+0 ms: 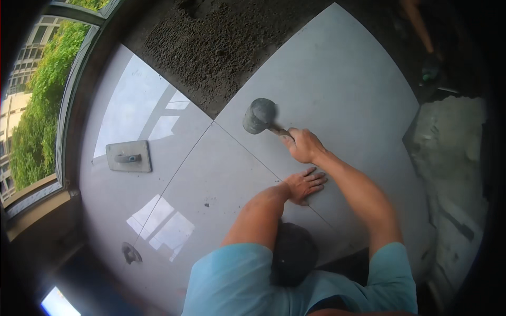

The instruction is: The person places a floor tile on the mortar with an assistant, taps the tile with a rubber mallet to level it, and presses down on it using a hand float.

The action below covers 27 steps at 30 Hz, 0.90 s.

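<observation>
My right hand (304, 146) is wrapped round the handle of a rubber mallet (260, 116) with a thick dark grey head. The mallet is over a large light grey floor tile (337, 79); whether its head touches the surface I cannot tell. Below it, my left hand (304, 185) lies flat with fingers stretched out, by the joint between this tile and the neighbouring tile (226, 174). Part of that joint is hidden under the left hand and arm.
A flat rectangular float (129, 156) rests on the tiles at the left, with a round suction cup (131, 253) nearer me. Rough dark mortar (195, 50) borders the tiles at the back. A window frame (79, 95) stands left. Another person's leg (418, 26) shows far right.
</observation>
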Motion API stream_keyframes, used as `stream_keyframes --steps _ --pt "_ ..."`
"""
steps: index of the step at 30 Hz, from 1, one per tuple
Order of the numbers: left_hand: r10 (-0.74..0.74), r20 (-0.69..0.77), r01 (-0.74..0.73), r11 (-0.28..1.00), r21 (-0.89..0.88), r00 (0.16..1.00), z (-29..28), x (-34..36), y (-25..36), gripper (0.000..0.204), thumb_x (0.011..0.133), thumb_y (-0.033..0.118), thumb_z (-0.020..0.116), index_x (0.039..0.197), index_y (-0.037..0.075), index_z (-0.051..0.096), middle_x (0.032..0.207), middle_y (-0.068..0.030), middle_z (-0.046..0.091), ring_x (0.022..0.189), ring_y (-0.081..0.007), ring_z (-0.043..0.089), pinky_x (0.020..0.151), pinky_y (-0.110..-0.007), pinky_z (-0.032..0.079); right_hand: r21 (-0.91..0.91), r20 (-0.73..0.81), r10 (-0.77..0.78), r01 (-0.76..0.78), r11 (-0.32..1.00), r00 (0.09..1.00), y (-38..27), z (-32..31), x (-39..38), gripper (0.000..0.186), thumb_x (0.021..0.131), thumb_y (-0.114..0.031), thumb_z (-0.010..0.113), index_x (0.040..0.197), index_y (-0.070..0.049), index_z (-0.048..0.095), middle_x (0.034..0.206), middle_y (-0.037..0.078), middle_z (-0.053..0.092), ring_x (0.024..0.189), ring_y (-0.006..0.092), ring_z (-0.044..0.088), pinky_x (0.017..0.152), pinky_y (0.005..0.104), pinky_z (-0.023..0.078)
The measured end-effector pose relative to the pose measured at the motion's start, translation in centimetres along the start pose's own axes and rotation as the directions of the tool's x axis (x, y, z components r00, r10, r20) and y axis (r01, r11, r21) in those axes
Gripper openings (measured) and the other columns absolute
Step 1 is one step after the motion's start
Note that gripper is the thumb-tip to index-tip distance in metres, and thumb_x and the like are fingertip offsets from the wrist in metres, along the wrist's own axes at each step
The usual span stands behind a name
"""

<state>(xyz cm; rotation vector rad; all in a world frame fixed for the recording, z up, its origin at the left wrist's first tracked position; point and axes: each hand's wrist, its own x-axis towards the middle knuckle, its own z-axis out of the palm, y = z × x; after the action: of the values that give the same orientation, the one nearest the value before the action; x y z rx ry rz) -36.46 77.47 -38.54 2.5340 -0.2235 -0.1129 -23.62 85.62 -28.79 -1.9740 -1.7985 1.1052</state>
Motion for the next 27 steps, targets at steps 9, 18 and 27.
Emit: stream_keyframes --steps 9,18,27 --pt "0.006 -0.087 -0.010 0.999 -0.041 0.996 1.5 0.1 1.0 0.094 0.067 0.057 0.073 0.141 0.008 0.045 0.156 -0.0122 0.033 0.147 -0.0294 0.024 0.121 -0.053 0.011 -0.033 0.066 0.084 -0.082 0.996 0.994 1.7 2.2 -0.3 0.033 0.094 -0.032 0.054 0.099 0.000 0.061 0.083 0.027 0.066 0.082 0.0478 0.063 0.070 0.0528 0.050" --pt "0.018 -0.137 -0.025 0.999 -0.048 0.990 0.6 -0.2 0.2 0.092 0.066 0.053 0.076 0.140 0.008 0.045 0.154 -0.0138 0.034 0.147 -0.0294 0.024 0.121 -0.053 0.013 -0.406 -0.115 -0.011 -0.036 0.913 0.993 7.4 0.6 -4.2 0.027 0.086 -0.031 0.066 0.094 -0.005 0.064 0.085 0.018 0.067 0.079 0.0423 0.064 0.070 0.0492 0.052" --pt "-0.028 -0.280 -0.022 0.985 -0.172 0.959 1.5 -1.0 -0.6 0.061 0.068 0.043 0.075 0.115 0.006 0.062 0.134 -0.0118 0.054 0.137 -0.0280 0.038 0.119 -0.049 0.020 -0.063 -0.282 -0.354 0.351 0.934 0.892 -4.4 0.8 6.0 0.012 0.079 -0.007 0.067 0.091 -0.006 0.067 0.085 0.013 0.065 0.078 0.0321 0.064 0.070 0.0383 0.052"
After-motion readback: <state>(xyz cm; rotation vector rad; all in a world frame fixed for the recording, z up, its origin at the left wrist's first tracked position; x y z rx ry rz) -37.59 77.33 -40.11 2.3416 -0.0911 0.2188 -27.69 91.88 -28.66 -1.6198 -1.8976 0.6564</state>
